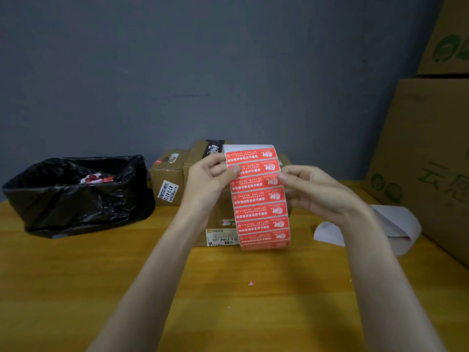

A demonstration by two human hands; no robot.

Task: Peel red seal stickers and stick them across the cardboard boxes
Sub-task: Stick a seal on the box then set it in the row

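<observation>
The left hand pinches the left edge of the strip of red seal stickers, held upright just in front of the cardboard box on the surface. The right hand has its fingers pinching the strip's right edge at an upper sticker. A clean peel likely needs one corner lifted first, the backing bent away, then a slow pull lengthwise.
</observation>
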